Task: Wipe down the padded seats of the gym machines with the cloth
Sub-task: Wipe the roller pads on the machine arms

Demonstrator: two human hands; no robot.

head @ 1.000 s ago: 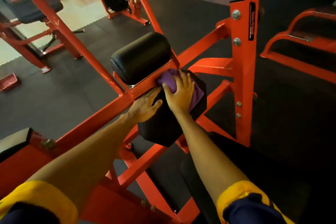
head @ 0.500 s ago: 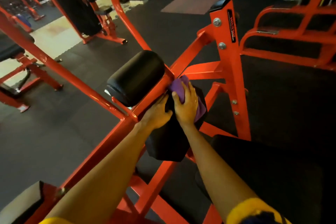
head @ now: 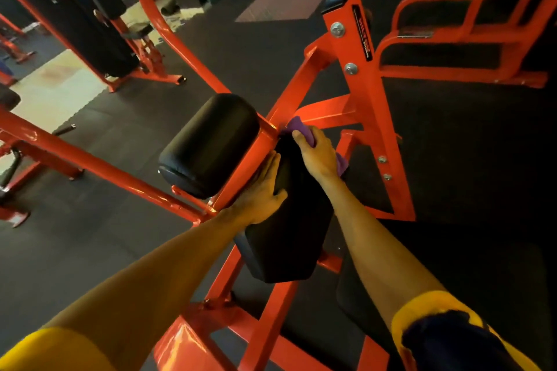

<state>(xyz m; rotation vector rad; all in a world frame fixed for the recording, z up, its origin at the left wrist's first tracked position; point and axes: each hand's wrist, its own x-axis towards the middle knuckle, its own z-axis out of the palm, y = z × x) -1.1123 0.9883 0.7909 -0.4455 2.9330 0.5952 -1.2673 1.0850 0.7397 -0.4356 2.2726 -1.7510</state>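
Observation:
A black padded block (head: 289, 232) sits on the right side of an orange machine's sloping bar (head: 250, 166). My right hand (head: 318, 153) grips a purple cloth (head: 297, 125) and presses it over the pad's far upper edge; most of the cloth is hidden under the fingers, with a bit showing at the right. My left hand (head: 262, 193) lies flat with fingers together on the pad's left side, against the bar. A second black roller pad (head: 211, 141) sits on the bar's left side, untouched.
An orange upright post (head: 361, 78) with bolts stands just behind the pad. Another orange frame (head: 458, 39) is at the right rear, more machines (head: 99, 30) at the left. A dark seat pad (head: 452, 265) lies under my right forearm. Dark rubber floor (head: 120, 166) surrounds everything.
My right hand has slid the cloth from the pad's top face up to its far edge and curled over it. My left hand stays on the pad's left side. The view has tilted upward.

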